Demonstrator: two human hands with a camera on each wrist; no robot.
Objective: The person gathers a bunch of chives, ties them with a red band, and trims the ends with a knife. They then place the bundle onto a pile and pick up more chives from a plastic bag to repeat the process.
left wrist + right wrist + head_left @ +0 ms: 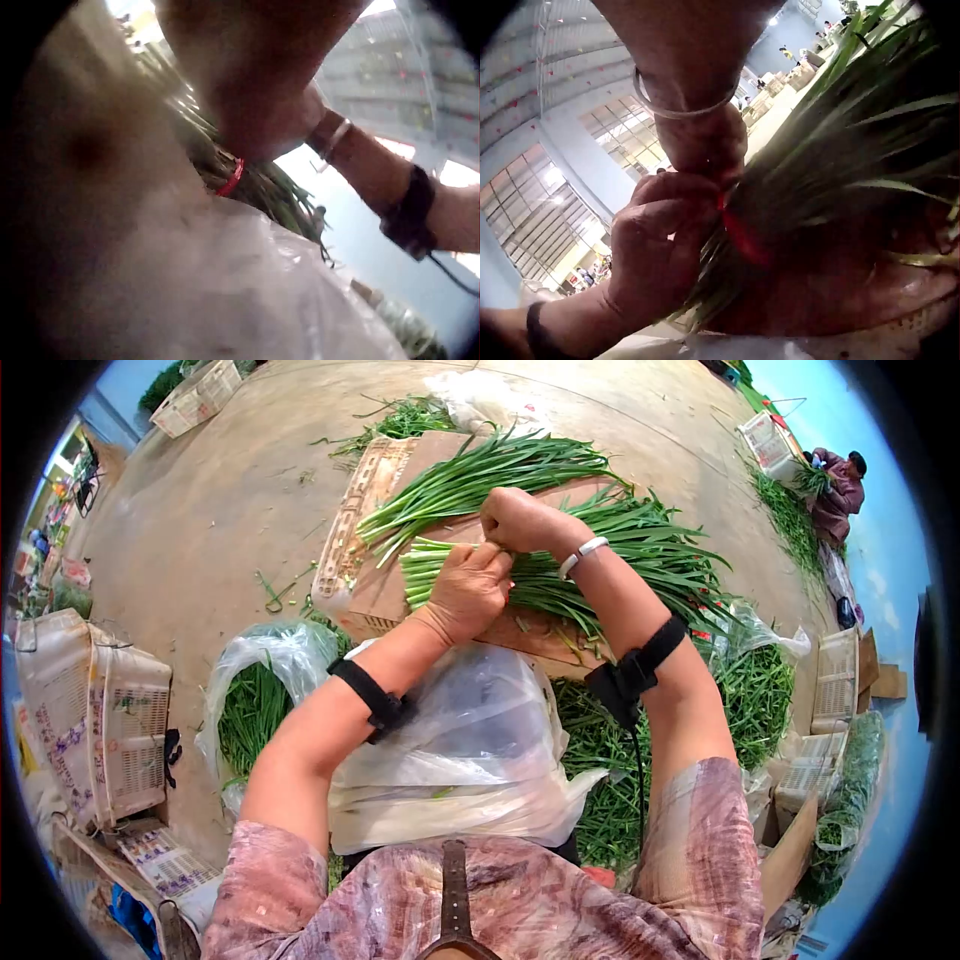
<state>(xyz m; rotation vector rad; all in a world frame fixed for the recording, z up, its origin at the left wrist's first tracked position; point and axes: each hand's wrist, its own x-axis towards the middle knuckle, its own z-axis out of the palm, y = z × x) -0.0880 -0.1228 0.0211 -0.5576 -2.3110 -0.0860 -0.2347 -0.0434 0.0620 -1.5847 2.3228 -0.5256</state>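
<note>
1. One bunch of green stalks [542, 572] lies along the near edge of the surface [375, 590] in the head view, where the left hand [468, 595] and the right hand [525, 520] meet upon it, fingers curled. Its long axis runs roughly left to right: pale cut ends point to the left edge, and leaves fan out toward the right edge, hiding it. A second bunch [490, 485] lies along the far edge.

2. Red tie [231, 180] crosses the stalks in the left wrist view; the fingers are too dark and blurred there to read.

3. Both hands appear to pinch the red tie between close-set fingertips in the right wrist view, the leafy end spreading away from them. The step looks like tying; done well, it would call for stalks gathered snugly, cut ends level and both ends drawn evenly, firm enough to hold without bruising the stalks.
</note>
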